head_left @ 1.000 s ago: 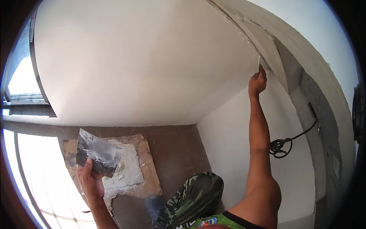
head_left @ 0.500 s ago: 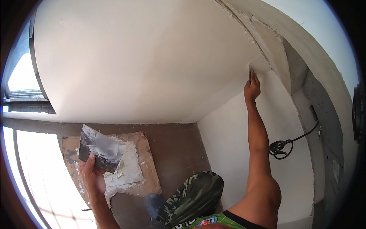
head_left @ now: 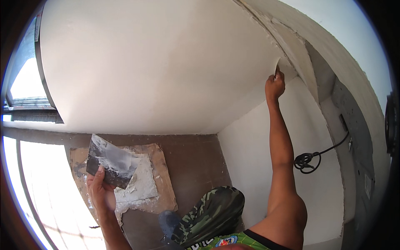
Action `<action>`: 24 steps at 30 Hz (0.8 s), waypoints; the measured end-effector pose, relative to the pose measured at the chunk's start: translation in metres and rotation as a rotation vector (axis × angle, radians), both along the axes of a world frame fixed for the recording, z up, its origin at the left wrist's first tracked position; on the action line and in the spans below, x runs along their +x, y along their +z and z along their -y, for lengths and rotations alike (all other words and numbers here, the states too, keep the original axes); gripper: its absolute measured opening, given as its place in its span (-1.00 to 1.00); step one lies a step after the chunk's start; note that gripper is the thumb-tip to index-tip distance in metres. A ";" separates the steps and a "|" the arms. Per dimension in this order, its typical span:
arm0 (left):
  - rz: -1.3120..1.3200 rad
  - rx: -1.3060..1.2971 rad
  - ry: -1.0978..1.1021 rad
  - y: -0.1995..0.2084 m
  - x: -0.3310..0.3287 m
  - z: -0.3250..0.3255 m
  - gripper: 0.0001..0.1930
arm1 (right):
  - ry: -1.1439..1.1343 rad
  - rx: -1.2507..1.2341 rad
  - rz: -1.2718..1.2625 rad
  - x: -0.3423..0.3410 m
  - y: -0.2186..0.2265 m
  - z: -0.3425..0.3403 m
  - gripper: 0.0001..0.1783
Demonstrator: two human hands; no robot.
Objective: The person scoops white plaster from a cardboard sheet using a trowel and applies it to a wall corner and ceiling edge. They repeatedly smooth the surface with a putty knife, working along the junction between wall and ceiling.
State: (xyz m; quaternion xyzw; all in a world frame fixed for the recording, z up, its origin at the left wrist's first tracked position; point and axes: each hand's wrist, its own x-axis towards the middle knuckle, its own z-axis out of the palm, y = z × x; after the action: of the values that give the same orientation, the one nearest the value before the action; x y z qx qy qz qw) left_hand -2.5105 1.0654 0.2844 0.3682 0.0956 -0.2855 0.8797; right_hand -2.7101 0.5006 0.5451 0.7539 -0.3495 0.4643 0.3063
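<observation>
Right hand (head_left: 275, 87), fingers pinching thin blade (head_left: 277, 66): we've shifted up wall (head_left: 146, 75), stroke seemingly unfinished. Left hand (head_left: 101, 192) pinching paste-smeared plate (head_left: 111, 161).

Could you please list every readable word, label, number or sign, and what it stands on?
Green shirt: white lettering beside an emblem, partly out of view; no whole word legible.
Pale patch, perhaps a label, on the grey surface: too small to read.
Window frame: a possible marking, unreadable.

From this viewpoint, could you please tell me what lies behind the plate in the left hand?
Behind the plate in the left hand, brown cardboard and a white-caked sheet show past its edges; whatever the plate directly covers cannot be seen.
</observation>
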 end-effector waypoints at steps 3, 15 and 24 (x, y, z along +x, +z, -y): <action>0.007 0.049 -0.028 -0.001 -0.001 0.000 -0.95 | 0.030 -0.006 0.001 -0.019 -0.008 -0.004 -0.55; 0.006 -0.030 0.015 -0.002 -0.004 -0.004 -0.93 | 0.008 -0.030 0.102 -0.013 0.008 0.027 -0.58; 0.031 -0.016 0.000 -0.014 -0.003 -0.001 -0.86 | 0.088 -0.259 0.032 -0.037 0.028 0.031 -0.62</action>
State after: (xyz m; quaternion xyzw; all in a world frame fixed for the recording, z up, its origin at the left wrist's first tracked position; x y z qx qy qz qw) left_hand -2.5132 1.0668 0.2709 0.3654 0.0798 -0.2803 0.8841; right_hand -2.7471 0.4701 0.5727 0.7153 -0.2580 0.5304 0.3747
